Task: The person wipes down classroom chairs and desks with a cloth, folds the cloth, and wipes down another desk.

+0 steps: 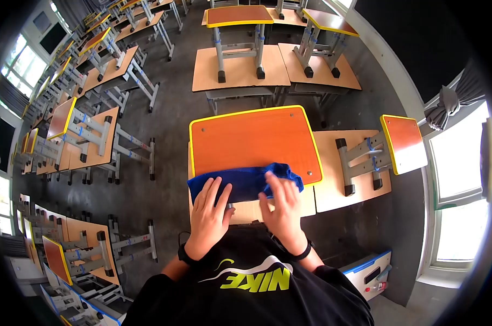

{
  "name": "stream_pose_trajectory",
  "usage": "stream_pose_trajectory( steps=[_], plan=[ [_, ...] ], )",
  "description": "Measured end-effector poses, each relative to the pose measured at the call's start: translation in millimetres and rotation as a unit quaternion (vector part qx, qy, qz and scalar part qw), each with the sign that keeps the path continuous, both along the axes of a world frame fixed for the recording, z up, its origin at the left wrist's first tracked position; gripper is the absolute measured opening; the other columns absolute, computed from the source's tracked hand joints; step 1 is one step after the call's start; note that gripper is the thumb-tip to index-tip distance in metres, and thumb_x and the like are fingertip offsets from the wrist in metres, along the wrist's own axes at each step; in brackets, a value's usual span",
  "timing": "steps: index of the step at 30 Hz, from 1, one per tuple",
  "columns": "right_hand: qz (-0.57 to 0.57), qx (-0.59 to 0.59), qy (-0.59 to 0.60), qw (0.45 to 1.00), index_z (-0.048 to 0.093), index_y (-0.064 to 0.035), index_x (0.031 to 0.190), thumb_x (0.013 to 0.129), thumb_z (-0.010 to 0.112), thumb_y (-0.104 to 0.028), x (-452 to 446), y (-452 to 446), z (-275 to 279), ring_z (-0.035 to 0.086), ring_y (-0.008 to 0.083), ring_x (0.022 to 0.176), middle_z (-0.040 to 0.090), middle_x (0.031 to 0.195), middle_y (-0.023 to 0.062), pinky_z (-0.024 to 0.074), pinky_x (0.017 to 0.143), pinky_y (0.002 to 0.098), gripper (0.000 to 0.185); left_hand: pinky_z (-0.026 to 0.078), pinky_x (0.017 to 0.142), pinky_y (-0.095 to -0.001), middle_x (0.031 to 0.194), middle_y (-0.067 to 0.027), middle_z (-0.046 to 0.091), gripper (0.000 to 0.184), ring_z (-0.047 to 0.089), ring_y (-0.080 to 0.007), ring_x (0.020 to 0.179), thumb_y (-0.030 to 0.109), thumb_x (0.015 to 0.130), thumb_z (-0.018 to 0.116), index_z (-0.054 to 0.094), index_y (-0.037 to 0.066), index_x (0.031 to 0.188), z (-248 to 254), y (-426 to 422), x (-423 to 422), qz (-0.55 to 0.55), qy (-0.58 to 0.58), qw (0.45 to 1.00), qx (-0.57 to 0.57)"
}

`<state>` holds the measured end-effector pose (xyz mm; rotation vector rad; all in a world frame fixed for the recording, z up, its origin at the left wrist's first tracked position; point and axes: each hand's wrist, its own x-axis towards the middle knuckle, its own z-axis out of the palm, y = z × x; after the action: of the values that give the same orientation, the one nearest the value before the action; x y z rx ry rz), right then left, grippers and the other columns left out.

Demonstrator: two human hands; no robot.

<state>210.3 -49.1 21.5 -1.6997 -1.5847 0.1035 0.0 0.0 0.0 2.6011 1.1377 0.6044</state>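
A blue cloth [244,183] lies along the near edge of an orange stool seat [251,138] with yellow edging, which rests above a light wooden desk [306,205]. On the left part of the cloth rests my left hand [209,212], its fingers spread and pointing away from me. My right hand [283,209] is at the cloth's bunched right end, fingers apart and slightly bent, the thumb raised on its left side. Both palms face down, and neither hand has its fingers wrapped round the cloth.
To the right, a stool [406,145] lies on its side on the adjoining desk. Ahead, more desks [240,68] carry upright stools. Rows of desks with stools stand at the left. A white cabinet or box [368,277] with a bottle is at the lower right, near the windows.
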Motion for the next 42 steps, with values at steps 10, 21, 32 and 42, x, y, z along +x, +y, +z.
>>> stream_pose_trajectory(
  steps=[10,21,32,42],
  plan=[
    [0.112,-0.072,-0.116,0.984,0.06,-0.0056,0.136,0.075,0.084,-0.032,-6,28,7,0.047,0.036,0.137,0.055,0.139,0.0148,0.032,0.12,0.0515,0.07,0.03,0.122,-0.0544,0.154,-0.0334,0.039,0.07,0.037,-0.0487,0.145,-0.001,0.075,0.071,0.048,-0.01,0.141,16,28,33,0.018,0.036,0.998,0.047],
    [0.094,-0.095,-0.195,0.972,0.053,-0.0076,0.147,0.079,0.08,-0.038,-14,16,-9,0.038,0.0322,0.15,0.044,0.159,0.0161,0.0242,0.124,0.0527,0.079,0.029,0.123,-0.052,0.16,-0.0247,0.039,0.101,0.037,-0.04,0.149,0.019,0.066,0.088,0.041,0.0,0.154,9,26,19,0.003,0.088,0.993,0.08],
    [0.115,-0.178,-0.164,0.963,0.055,-0.0072,0.144,0.083,0.08,-0.035,-27,-31,24,0.045,0.0316,0.142,0.048,0.154,0.014,0.0382,0.114,0.0483,0.072,0.034,0.119,-0.0545,0.158,-0.0242,0.04,0.09,0.039,-0.0434,0.147,0.028,0.072,0.088,0.049,0.007,0.151,34,11,-14,-0.04,0.069,0.997,0.002],
    [0.096,-0.148,-0.187,0.966,0.045,-0.0086,0.154,0.087,0.074,-0.046,-12,2,0,0.03,0.0355,0.154,0.036,0.164,0.0169,0.0231,0.125,0.0503,0.082,0.031,0.119,-0.0572,0.162,-0.0258,0.035,0.092,0.034,-0.0461,0.149,0.045,0.08,0.082,0.044,0.01,0.156,33,31,-16,-0.068,0.086,0.994,0.004]
  ],
)
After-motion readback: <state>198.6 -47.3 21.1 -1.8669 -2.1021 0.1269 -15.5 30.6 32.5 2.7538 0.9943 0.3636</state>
